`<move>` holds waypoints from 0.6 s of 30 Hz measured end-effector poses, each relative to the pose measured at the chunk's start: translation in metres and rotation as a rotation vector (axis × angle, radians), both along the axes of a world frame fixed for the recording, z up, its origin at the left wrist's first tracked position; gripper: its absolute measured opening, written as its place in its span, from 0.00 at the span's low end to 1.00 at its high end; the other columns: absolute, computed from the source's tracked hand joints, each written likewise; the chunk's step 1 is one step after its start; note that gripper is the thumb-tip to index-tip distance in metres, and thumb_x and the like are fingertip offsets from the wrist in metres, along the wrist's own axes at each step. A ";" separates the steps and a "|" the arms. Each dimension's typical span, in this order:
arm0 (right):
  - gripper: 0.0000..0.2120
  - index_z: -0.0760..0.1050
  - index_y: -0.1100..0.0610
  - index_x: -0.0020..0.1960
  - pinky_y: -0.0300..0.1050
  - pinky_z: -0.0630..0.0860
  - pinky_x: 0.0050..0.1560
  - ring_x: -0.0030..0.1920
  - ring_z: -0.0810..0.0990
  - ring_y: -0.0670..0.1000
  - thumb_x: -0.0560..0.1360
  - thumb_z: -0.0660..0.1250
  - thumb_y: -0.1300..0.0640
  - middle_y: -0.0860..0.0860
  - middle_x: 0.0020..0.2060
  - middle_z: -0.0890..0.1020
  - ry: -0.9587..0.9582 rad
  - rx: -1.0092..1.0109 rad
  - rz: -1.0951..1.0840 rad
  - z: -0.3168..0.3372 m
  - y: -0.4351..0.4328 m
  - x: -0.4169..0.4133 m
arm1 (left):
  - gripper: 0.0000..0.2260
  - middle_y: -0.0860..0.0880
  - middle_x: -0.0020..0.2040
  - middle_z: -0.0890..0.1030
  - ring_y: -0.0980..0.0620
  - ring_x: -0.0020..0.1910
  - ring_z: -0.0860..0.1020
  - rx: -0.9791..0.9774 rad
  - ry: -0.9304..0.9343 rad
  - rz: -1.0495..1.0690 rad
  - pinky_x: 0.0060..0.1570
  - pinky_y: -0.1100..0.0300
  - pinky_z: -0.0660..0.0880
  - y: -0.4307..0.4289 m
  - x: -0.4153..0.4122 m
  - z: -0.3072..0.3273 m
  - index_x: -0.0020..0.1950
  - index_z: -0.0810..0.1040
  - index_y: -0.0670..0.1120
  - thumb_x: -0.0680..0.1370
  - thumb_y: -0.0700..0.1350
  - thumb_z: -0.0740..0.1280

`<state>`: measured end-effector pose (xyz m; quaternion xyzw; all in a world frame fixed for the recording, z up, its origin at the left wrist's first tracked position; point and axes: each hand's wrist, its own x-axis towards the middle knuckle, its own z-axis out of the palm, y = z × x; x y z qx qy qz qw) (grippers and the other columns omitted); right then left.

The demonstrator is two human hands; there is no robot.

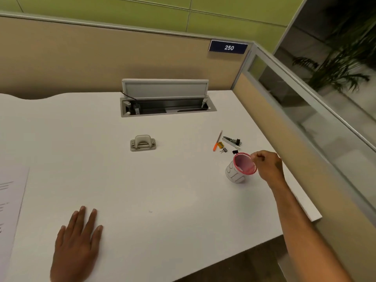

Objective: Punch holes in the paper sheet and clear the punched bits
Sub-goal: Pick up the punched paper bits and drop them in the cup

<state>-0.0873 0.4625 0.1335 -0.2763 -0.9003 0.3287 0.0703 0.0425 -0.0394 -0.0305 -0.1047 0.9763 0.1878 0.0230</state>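
Observation:
A grey two-hole punch (143,142) stands on the white desk (162,190), near its middle. A printed paper sheet (10,200) lies at the left edge, partly cut off by the frame. My left hand (77,245) rests flat on the desk with fingers straight, holding nothing. My right hand (266,165) is at the right, fingers curled, pinching the far rim of a pink-rimmed white cup (240,169). The cup is tilted, its mouth facing me. No punched bits can be made out.
Behind the cup lie an orange-tipped pencil (217,141), a yellow sharpener (220,144), small binder clips (224,150) and a stapler (232,141). An open cable hatch (166,107) sits at the back of the desk. Partition walls close the back and right sides.

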 end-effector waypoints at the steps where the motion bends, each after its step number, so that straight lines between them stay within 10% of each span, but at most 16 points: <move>1: 0.08 0.83 0.58 0.45 0.44 0.74 0.48 0.49 0.81 0.56 0.75 0.64 0.62 0.55 0.47 0.85 -0.031 0.059 0.044 -0.003 0.003 -0.004 | 0.33 0.50 0.79 0.60 0.49 0.78 0.59 -0.002 0.002 0.000 0.74 0.47 0.53 0.000 0.000 -0.001 0.77 0.63 0.53 0.75 0.63 0.44; 18: 0.07 0.83 0.59 0.49 0.47 0.78 0.48 0.47 0.81 0.58 0.75 0.67 0.59 0.57 0.46 0.86 0.110 0.271 0.062 -0.009 -0.032 -0.007 | 0.30 0.52 0.80 0.55 0.52 0.79 0.53 -0.056 -0.024 -0.038 0.76 0.49 0.51 -0.007 0.003 -0.004 0.78 0.59 0.53 0.78 0.61 0.43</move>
